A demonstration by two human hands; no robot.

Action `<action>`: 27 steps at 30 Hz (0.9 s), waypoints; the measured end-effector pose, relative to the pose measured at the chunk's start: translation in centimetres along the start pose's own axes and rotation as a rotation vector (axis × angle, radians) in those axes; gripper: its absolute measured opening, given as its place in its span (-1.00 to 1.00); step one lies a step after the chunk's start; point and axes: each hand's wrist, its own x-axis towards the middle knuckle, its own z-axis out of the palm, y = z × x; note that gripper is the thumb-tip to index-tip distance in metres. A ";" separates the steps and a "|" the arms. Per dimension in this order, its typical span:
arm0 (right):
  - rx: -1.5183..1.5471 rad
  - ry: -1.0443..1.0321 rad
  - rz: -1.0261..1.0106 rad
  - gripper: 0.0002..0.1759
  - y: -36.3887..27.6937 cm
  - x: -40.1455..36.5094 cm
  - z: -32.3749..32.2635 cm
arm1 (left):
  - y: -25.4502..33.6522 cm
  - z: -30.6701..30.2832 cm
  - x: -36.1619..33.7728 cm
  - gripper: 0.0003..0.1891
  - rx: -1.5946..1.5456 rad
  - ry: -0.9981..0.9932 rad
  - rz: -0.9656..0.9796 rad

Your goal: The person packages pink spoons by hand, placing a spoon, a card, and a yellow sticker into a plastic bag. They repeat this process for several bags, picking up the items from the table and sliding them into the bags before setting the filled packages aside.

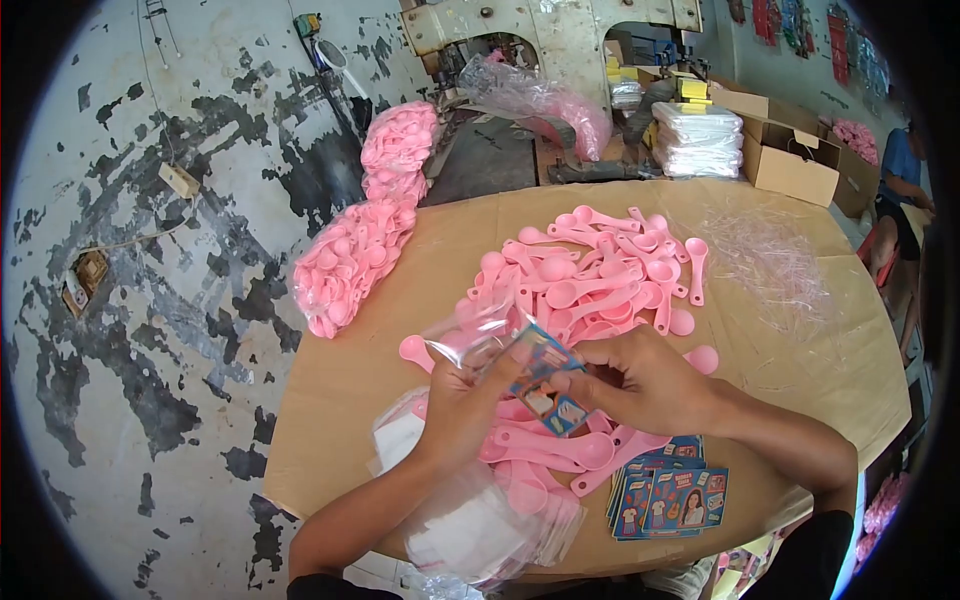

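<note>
Head view shows the left hand [462, 408] and right hand [655, 378], fingers pinching a tilted blue card [546, 403], the clear bag [466, 338] nearer the left.

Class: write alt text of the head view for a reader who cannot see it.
A person's left hand and right hand hold a printed card by a clear bag, over a brown-topped table heaped with pink spoons.

Both the left hand [468, 392] and right hand [645, 380] are bare from fingers to forearms. Well back from the left fingers, a black sleeve edge [338, 588] shows; well back from the right fingers, more of a black sleeve [815, 560] shows, plain and dark, its cuff around the arm.
</note>
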 end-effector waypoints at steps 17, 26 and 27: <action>0.022 0.012 -0.021 -0.79 2.3 0.1 0.2 | 0.2 -0.4 0.2 -0.60 -0.257 -0.005 -0.052; -0.025 -0.068 0.048 -0.81 1.7 -0.2 -0.1 | 0.5 -0.1 0.3 -0.56 -0.225 0.090 -0.075; 0.014 -0.016 0.037 -0.82 1.9 -0.1 0.0 | 0.4 0.1 0.4 -0.55 -0.241 0.127 -0.051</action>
